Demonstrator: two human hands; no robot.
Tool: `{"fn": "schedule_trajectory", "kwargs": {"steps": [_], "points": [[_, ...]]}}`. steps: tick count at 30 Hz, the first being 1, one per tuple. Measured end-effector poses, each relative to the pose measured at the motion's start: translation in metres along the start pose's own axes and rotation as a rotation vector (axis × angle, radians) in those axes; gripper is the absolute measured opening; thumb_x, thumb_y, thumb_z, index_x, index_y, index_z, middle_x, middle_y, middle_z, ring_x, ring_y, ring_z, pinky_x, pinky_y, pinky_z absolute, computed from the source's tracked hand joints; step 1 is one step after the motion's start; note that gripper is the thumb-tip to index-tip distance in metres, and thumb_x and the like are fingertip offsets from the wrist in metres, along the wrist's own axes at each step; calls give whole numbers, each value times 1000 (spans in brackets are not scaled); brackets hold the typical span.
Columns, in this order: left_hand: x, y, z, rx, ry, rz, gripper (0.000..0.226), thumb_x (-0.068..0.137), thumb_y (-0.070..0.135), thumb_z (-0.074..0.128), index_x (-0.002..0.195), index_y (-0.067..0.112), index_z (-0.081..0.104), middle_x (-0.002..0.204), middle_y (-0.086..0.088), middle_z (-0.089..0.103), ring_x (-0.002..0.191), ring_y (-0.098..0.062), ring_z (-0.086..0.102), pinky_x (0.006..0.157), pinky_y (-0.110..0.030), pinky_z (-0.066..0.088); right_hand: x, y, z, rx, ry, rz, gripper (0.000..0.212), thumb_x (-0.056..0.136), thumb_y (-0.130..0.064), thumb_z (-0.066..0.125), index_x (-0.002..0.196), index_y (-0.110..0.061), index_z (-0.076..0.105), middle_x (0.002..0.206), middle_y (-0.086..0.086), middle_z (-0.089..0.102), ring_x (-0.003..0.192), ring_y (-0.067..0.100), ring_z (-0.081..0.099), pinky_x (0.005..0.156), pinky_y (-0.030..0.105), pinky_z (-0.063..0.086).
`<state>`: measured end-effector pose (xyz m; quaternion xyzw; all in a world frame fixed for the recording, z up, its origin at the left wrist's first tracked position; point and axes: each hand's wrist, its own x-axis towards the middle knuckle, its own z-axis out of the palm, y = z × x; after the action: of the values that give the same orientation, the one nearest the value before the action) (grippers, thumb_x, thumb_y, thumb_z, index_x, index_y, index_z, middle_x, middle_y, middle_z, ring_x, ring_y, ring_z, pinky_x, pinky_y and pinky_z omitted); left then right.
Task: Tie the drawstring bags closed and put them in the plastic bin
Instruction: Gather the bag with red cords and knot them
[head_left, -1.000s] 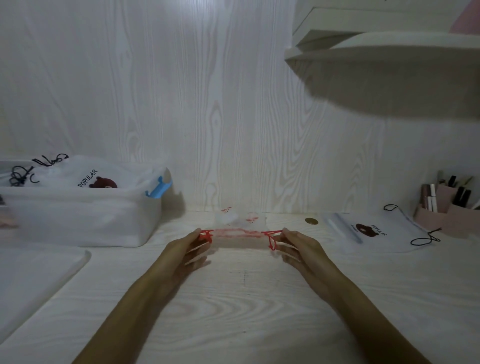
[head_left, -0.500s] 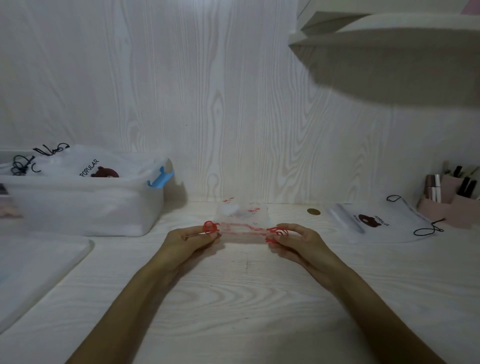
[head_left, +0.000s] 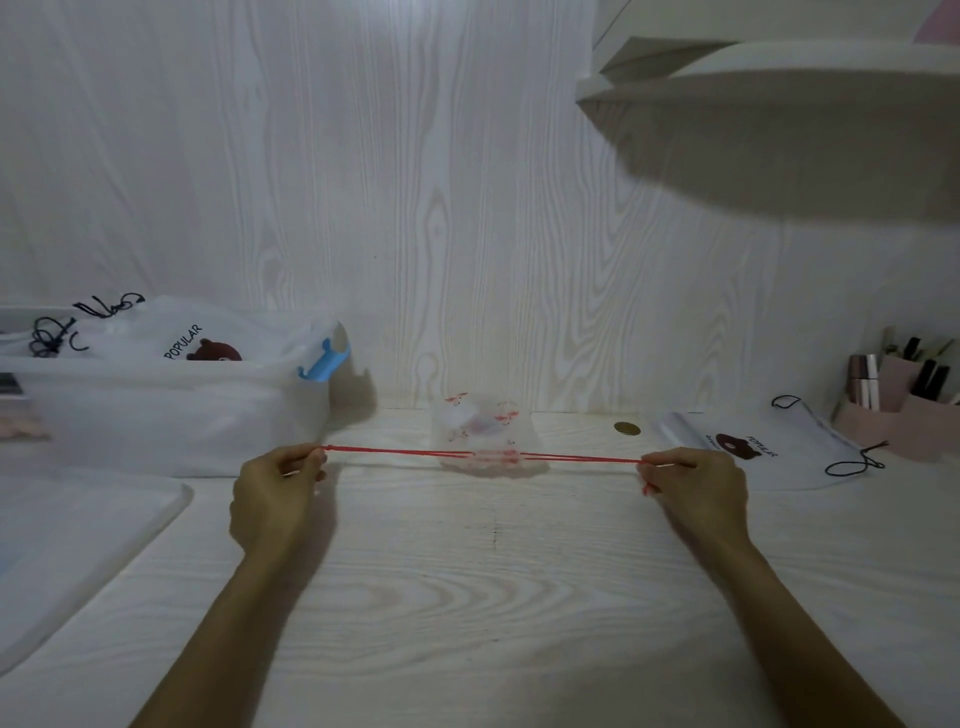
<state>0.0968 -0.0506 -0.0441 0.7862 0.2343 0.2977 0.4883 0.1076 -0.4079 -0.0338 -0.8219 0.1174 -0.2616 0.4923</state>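
Observation:
A small clear drawstring bag (head_left: 485, 426) with red print lies on the desk near the wall, its mouth cinched tight. Its red drawstring (head_left: 395, 451) is stretched taut to both sides. My left hand (head_left: 275, 493) pinches the left end of the string, and my right hand (head_left: 696, 486) pinches the right end. The clear plastic bin (head_left: 166, 415) with a blue latch stands at the left and holds tied bear-print bags (head_left: 192, 343) with black cords. Another bear-print bag (head_left: 748, 449) with a black cord lies flat at the right.
The bin's clear lid (head_left: 78, 525) rests flat at the left front. A pink organiser (head_left: 904, 410) with pens and tubes stands at the far right. A small gold coin (head_left: 627, 428) lies near the wall. A white shelf (head_left: 779, 73) juts out overhead on the right.
Both hands have pulled far apart, left and right, drawing the red string out taut. The bag's mouth has gathered shut between them.

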Motion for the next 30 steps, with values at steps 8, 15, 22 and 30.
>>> {"fn": "schedule_trajectory", "kwargs": {"steps": [8, 15, 22, 30], "points": [[-24, 4, 14, 351, -129, 275, 37, 88, 16, 54, 124, 21, 60, 122, -8, 63, 110, -28, 58, 94, -39, 47, -9, 0, 6, -474, -123, -142, 32, 83, -5, 61, 108, -23, 68, 113, 1, 64, 107, 19, 52, 75, 27, 41], [-53, 34, 41, 423, -495, 406, 45, 88, 49, 54, 128, 29, 49, 128, 11, 53, 112, -14, 55, 91, -30, 41, -36, -33, 50, -311, -414, -224, 45, 86, -26, 66, 126, -22, 47, 123, -6, 51, 106, 8, 49, 86, 20, 37], [-53, 35, 60, 397, -531, 496, 26, 94, 47, 47, 89, 29, 66, 82, 13, 67, 74, -4, 61, 69, -23, 50, -34, -41, 77, -116, -428, -62, 40, 86, -48, 59, 111, -17, 51, 94, 2, 65, 78, 11, 60, 68, 22, 46], [-41, 26, 49, 541, -402, 636, 34, 98, 42, 39, 101, 28, 69, 95, 5, 71, 85, -17, 64, 69, -28, 43, -42, -45, 71, -151, -304, -467, 13, 84, -29, 70, 88, -23, 59, 44, -3, 41, 40, 9, 35, 45, 17, 27]]}}
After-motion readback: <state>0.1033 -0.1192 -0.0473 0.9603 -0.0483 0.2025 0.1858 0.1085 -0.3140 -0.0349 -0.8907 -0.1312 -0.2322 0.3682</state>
